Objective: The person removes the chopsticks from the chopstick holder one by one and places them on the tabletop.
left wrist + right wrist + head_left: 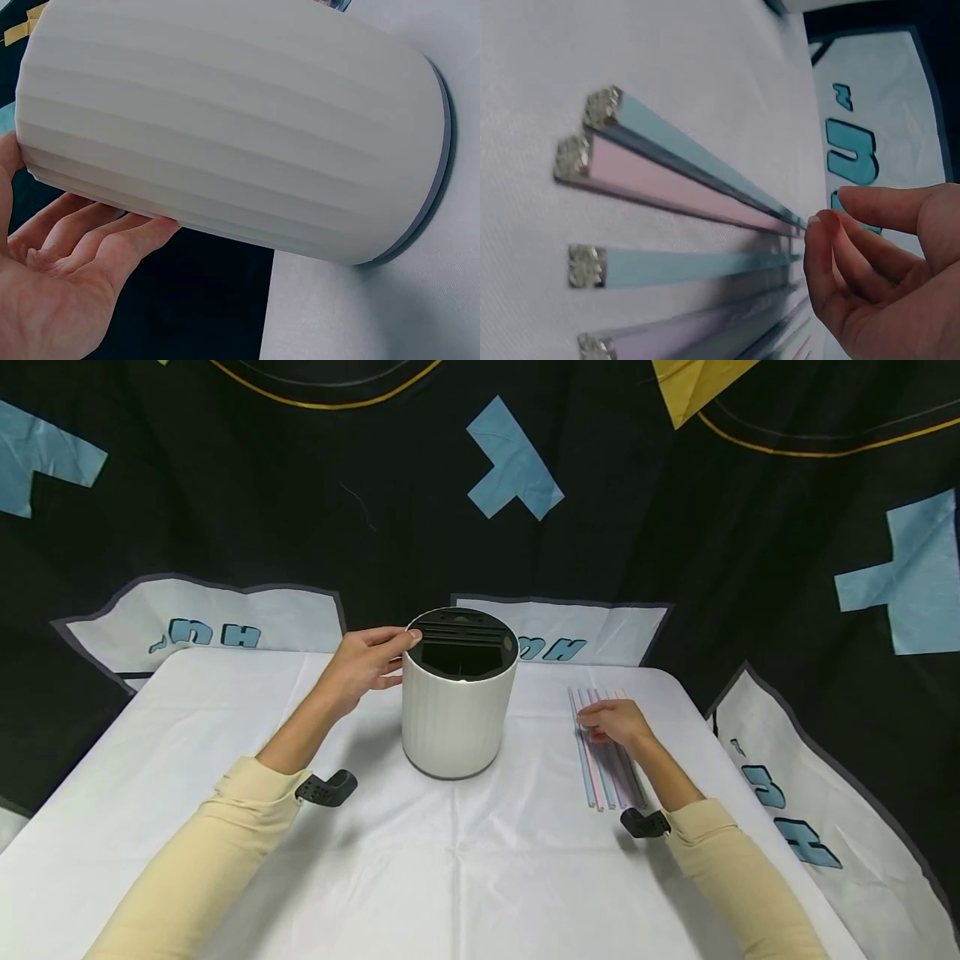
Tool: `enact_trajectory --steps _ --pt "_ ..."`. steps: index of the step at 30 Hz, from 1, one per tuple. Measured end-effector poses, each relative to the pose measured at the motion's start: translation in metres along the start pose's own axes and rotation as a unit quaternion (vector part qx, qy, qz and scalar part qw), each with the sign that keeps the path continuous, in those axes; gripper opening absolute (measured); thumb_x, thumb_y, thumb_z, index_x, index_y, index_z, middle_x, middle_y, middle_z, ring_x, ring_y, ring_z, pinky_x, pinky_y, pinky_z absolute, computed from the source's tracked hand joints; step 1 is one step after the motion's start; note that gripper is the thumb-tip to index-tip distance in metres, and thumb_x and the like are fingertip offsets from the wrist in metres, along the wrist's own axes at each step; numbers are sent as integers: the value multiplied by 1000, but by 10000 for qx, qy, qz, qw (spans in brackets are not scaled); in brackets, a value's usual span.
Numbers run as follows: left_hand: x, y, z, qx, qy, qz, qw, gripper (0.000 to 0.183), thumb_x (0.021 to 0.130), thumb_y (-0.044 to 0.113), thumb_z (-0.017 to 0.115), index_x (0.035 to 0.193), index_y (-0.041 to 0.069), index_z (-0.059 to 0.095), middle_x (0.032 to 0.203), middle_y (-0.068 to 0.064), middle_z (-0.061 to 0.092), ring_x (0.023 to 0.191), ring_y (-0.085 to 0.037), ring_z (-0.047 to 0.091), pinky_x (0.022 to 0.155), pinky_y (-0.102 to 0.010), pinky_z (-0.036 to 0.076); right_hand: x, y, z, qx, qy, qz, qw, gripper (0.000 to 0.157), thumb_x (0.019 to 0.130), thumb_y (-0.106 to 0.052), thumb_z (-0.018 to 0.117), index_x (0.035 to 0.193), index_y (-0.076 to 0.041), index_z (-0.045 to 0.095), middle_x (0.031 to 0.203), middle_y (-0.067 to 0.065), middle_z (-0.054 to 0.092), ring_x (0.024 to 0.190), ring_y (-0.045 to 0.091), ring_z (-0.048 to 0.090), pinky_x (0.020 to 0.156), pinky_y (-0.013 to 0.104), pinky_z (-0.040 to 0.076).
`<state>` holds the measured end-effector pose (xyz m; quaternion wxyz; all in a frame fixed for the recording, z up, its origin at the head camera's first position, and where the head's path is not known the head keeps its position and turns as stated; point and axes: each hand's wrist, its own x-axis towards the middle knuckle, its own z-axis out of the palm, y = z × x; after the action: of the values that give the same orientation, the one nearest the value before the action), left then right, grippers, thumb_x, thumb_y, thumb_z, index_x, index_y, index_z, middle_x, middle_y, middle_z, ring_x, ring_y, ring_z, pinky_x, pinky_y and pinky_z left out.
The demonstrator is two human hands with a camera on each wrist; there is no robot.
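A white ribbed cylindrical holder [457, 727] with a black slotted top [463, 647] stands upright on the table. My left hand [367, 664] grips its upper left side, thumb on the rim and fingers against the wall, which the left wrist view shows from below. To the right lies a row of several pastel chopsticks [588, 768], blue, pink and purple, with glittery silver square ends. Over their far part is my right hand [615, 722]. In the right wrist view its fingers [821, 259] are bent beside the chopsticks' far ends, with the thumb apart and nothing visibly held.
A white cloth covers the table [450, 877]. Behind it hangs a black patterned backdrop [397, 510] with blue and yellow shapes. Black wrist cameras [327, 788] are worn on both sleeves.
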<state>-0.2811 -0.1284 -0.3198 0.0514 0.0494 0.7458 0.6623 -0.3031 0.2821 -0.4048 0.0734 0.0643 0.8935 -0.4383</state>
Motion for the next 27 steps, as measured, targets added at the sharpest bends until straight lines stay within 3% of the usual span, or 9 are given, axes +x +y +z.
enact_trajectory --steps 9,21,27 --pt "1 -6 5 73 -87 -9 9999 54 96 42 68 138 9 60 144 -11 59 132 -33 59 101 -47 55 -4 11 10 -71 -68 72 9999 33 98 -11 64 122 11 65 113 26 71 81 16 70 77 31 63" --pt "2 -4 7 109 -26 -28 9999 56 96 43 68 140 10 59 145 -10 59 133 -31 57 101 -46 55 -8 7 12 -129 -218 46 9997 34 98 -14 65 124 8 67 111 22 73 81 18 71 80 34 62" --pt "-4 -2 8 516 69 -44 9986 58 98 47 65 144 12 56 147 -8 57 135 -30 56 102 -45 55 -10 5 15 -303 -278 55 9991 33 97 -16 66 122 5 69 111 20 73 83 18 70 78 32 62"
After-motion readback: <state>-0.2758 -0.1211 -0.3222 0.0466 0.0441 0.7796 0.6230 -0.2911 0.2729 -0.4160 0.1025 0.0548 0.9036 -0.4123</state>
